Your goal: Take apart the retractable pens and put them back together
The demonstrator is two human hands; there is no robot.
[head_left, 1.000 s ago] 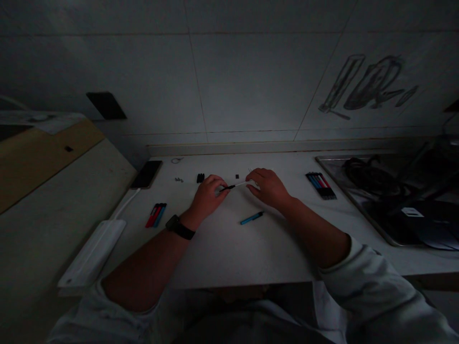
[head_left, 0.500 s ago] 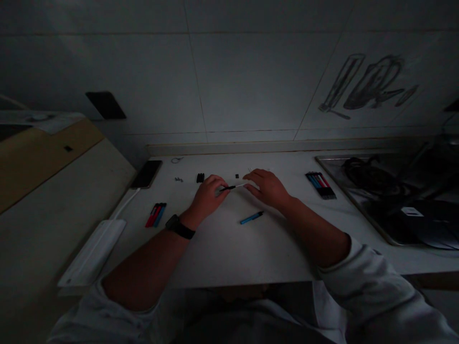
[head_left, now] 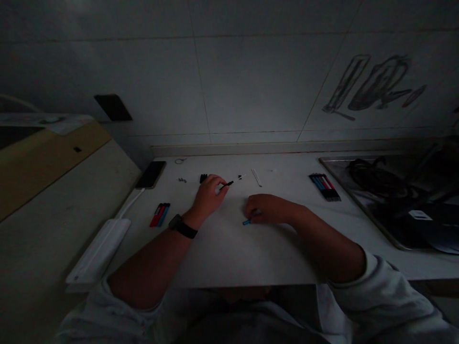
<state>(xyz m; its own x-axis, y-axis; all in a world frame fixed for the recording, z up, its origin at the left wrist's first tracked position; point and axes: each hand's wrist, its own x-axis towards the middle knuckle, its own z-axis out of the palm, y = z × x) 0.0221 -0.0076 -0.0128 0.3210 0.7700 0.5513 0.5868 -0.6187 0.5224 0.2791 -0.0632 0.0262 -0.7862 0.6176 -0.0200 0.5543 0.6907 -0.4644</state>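
Observation:
My left hand (head_left: pixel 210 196), with a dark watch at the wrist, is closed on a thin black pen part (head_left: pixel 227 183) whose tip points right. My right hand (head_left: pixel 264 209) lies lower on the white counter (head_left: pixel 229 243), fingers curled over a blue pen piece (head_left: pixel 246 222) whose left end pokes out. A thin white refill (head_left: pixel 256 177) lies loose on the counter behind my right hand. A small dark bit (head_left: pixel 240 177) lies near it.
A phone (head_left: pixel 151 174) with a white cable lies at the far left, red and blue pen barrels (head_left: pixel 159 214) nearer. Several pens (head_left: pixel 324 186) lie at right beside a metal tray (head_left: pixel 394 200) of dark cables. Small black caps (head_left: pixel 203 178) sit behind my left hand.
My right hand let go of the white refill, which now lies on the counter, and dropped toward me onto the blue pen piece. My left hand stayed put with the black part.

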